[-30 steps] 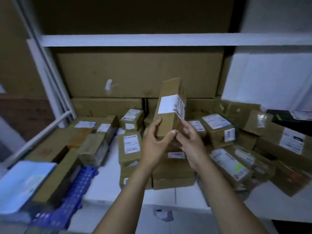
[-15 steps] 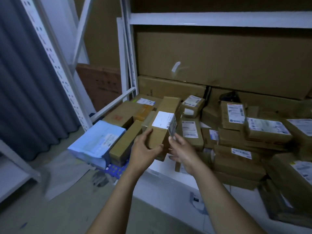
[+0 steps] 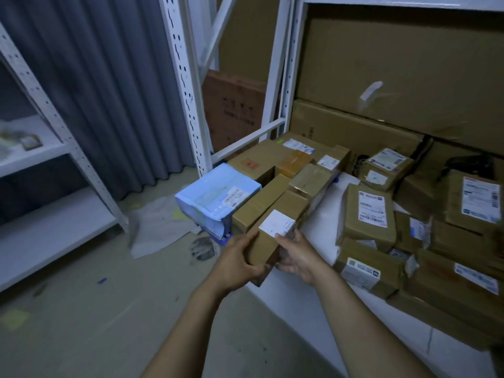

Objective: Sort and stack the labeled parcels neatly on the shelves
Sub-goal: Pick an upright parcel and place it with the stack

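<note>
Left of the held box [image 3: 274, 242], a blue parcel [image 3: 215, 195] is shown at the end of a close-packed row of brown boxes [image 3: 259, 170] laid on the white shelf [image 3: 323, 211]. The held box is kept low over the shelf's front edge, its far end against or just short of that row; which of the two cannot be told. It is clasped at its near end by the left hand [image 3: 237, 264], thumb laid on top and fingers curled beneath, and by the right hand [image 3: 298, 259], whose thumb is pressed at the edge of the white label [image 3: 276, 223] while its fingers are curled round the right side. Right of the held box, a loose heap of labelled parcels [image 3: 365, 214] is seen, tilted and overlapping. The task is judged to be at an early stage: one short row is formed, and most parcels are left to be sorted. Label print is too blurred to be read, the heap is cut off at the right edge, and the box's underside is hidden.
</note>
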